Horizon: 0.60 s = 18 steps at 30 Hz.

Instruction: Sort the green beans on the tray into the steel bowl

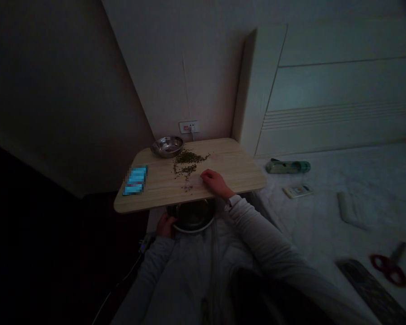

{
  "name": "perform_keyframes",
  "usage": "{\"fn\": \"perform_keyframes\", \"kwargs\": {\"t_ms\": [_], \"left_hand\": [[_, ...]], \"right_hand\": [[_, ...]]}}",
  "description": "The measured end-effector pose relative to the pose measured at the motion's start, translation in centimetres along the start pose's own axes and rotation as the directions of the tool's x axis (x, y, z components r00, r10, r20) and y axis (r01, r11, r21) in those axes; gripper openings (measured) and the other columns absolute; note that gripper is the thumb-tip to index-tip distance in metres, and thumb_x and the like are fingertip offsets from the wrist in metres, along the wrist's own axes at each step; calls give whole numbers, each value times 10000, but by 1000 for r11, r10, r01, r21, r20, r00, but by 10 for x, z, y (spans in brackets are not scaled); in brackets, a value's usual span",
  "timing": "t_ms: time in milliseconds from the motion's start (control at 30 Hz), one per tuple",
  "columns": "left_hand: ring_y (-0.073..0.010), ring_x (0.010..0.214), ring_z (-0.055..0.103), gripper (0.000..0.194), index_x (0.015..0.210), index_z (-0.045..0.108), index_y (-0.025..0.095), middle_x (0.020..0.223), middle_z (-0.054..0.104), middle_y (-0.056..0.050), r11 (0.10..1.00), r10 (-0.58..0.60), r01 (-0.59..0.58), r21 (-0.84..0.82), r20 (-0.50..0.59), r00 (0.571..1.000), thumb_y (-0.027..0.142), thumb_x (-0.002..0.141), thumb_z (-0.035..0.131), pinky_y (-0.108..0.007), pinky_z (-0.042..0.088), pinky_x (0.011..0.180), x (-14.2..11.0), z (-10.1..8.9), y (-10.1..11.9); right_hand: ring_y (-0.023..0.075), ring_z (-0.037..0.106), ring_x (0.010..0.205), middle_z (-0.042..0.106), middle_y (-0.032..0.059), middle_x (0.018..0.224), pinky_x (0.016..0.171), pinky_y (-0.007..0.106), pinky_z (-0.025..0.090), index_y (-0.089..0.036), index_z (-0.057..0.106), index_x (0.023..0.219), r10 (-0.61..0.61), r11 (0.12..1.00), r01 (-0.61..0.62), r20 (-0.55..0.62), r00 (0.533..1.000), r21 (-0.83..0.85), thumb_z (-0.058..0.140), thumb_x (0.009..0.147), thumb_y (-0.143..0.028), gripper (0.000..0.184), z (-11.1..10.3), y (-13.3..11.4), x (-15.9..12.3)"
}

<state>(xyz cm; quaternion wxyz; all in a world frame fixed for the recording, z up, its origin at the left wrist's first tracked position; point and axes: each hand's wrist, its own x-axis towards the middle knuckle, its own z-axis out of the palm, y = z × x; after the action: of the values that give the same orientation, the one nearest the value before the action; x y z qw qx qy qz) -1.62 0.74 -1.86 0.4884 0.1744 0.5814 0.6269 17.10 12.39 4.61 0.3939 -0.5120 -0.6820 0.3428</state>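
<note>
Small dark-green beans [188, 158], probably mung beans, lie spread on a pale wooden tabletop [230, 153]. The main heap is toward the back, and a thinner scatter runs toward the near edge. My right hand [214, 181] is over the table just right of the scatter. Its fingers are curled together, and anything in them is hidden. Below the near edge, my left hand [166, 225] grips the left rim of a dark bowl with a pale rim [194, 225] at my lap. The tabletop hides the bowl's far side. A shiny metal bowl [168, 147] stands at the back left.
A phone with a lit screen [136, 180] lies at the table's left. On the white bed [325, 234] at right are a green transparent bottle [287, 167], a pale phone-like device [297, 191], red-handled scissors [389, 266] and a dark patterned strip [368, 284]. A wall socket [188, 127] is behind.
</note>
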Motion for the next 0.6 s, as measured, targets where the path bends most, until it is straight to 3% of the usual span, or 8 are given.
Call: {"fn": "perform_keyframes", "kwargs": {"t_ms": [600], "left_hand": [[-144,507,513,154,495,594,179,487,567,4,1000,18,-18,-9,-14,1000,161,342,604,-270,402,504,2,2,-4]], "right_hand": [[138,527,698,614,11,721,700,253,393,-154,623,781,11,1000,-11,6,1000,1,489,755,-204,145,0,-1,-1]]}}
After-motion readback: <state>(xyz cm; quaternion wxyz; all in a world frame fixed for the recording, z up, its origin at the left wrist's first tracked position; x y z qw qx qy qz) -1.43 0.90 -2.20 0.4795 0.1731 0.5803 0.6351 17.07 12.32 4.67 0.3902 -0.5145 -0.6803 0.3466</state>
